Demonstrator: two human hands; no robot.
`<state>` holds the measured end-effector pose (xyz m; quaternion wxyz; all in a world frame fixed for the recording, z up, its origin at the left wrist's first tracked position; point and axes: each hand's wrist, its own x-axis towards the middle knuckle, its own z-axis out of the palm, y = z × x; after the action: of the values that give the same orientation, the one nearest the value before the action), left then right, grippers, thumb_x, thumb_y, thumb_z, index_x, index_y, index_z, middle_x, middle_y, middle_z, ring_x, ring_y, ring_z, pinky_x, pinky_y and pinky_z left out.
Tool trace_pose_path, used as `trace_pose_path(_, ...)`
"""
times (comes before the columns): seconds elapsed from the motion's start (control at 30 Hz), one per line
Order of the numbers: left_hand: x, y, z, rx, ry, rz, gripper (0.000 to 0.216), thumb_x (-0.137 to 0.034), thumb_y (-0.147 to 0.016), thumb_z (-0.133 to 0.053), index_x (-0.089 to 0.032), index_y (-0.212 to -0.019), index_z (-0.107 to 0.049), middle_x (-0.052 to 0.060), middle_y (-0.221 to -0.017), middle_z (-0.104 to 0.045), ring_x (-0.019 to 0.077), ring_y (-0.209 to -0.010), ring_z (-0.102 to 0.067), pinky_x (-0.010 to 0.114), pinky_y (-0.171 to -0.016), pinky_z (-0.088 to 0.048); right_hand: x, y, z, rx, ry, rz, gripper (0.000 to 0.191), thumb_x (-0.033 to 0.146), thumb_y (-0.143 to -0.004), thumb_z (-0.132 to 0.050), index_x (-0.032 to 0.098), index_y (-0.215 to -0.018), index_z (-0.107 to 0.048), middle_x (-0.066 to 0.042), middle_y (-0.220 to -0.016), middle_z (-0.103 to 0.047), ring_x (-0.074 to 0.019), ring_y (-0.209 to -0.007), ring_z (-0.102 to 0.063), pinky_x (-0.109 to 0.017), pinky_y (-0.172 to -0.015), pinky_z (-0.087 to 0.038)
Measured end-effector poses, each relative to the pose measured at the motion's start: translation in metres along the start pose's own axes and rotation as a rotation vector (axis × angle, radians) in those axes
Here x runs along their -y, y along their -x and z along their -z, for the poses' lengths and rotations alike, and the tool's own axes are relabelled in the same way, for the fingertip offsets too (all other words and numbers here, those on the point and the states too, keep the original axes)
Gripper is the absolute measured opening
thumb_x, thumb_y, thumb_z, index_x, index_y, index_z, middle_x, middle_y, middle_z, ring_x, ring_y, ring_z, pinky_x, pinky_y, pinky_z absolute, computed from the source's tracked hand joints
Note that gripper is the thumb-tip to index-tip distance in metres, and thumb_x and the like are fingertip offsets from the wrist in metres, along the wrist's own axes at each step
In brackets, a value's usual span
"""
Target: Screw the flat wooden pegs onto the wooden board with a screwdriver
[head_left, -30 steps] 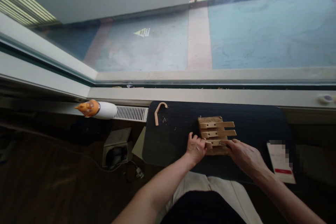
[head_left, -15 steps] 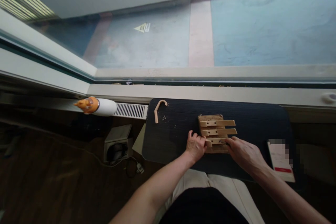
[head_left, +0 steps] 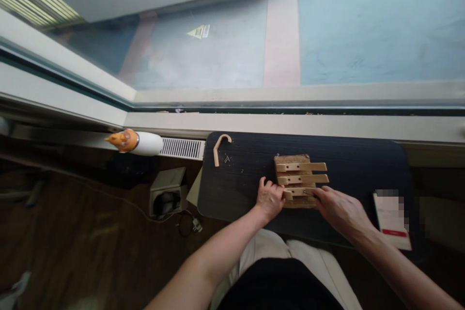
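Observation:
A rough wooden board [head_left: 301, 205] lies on the dark table, with three pale wooden strips across it. Each strip has small dark holes; the far strip [head_left: 312, 167] and the middle strip [head_left: 316, 178] stick out past the board's right edge. My left hand [head_left: 269, 199] is closed on the left end of the nearest strip [head_left: 295, 193], at the board's left side. In my right hand [head_left: 336, 207], the fingers pinch a thin dark metal tool [head_left: 308, 193], its tip at the right hole of that strip. The tool's grip is hidden in my fingers.
A hook-shaped wooden piece [head_left: 217, 149] lies on the black table [head_left: 247, 155] at left, near small screw-like bits [head_left: 227, 159]. A white box with a red band [head_left: 392, 223] sits at right. Beyond the table are a window sill [head_left: 327, 127] and an orange-topped white bottle [head_left: 148, 144].
The view has shifted slightly, so the table and board appear a little higher. Both hands keep their places at the nearest strip, and the tool tip stays at the same hole.

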<state>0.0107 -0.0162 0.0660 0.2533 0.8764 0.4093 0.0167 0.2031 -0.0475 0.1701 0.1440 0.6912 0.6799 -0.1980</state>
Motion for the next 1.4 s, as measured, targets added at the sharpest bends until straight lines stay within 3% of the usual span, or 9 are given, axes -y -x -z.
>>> trace_pose_path(0.6,-0.017,0.004,0.001,-0.046,-0.067,0.152,0.023,-0.025,-0.08,-0.061,-0.019,-0.102,-0.063,0.005,-0.09,-0.071,0.0215,-0.091,-0.06,0.044,-0.099,-0.032,-0.025,-0.001,0.001,0.025,0.03,0.257,0.017,0.017,-0.087,-0.044,0.021,-0.087,-0.061,-0.004,-0.08,-0.068,-0.0162,-0.071,-0.068,-0.024,-0.052,-0.033)
trace_pose_path(1.0,-0.021,0.005,-0.002,-0.035,-0.099,0.187,0.029,-0.024,-0.077,-0.063,-0.019,-0.105,-0.064,0.005,-0.093,-0.071,0.0212,-0.092,-0.06,0.04,-0.095,-0.035,-0.043,-0.003,-0.012,-0.018,-0.053,0.275,0.018,0.014,-0.087,-0.043,0.02,-0.084,-0.06,-0.004,-0.079,-0.068,-0.0179,-0.072,-0.068,-0.025,-0.054,-0.036)
trace_pose_path(1.4,-0.022,0.007,-0.009,-0.099,-0.056,0.24,0.031,-0.027,-0.081,-0.061,-0.019,-0.11,-0.063,0.006,-0.099,-0.071,0.0209,-0.093,-0.061,0.039,-0.092,-0.037,-0.044,0.008,-0.009,-0.033,-0.045,0.278,0.02,0.01,-0.086,-0.042,0.018,-0.094,-0.058,-0.005,-0.084,-0.067,-0.017,-0.072,-0.067,-0.026,-0.053,-0.035)
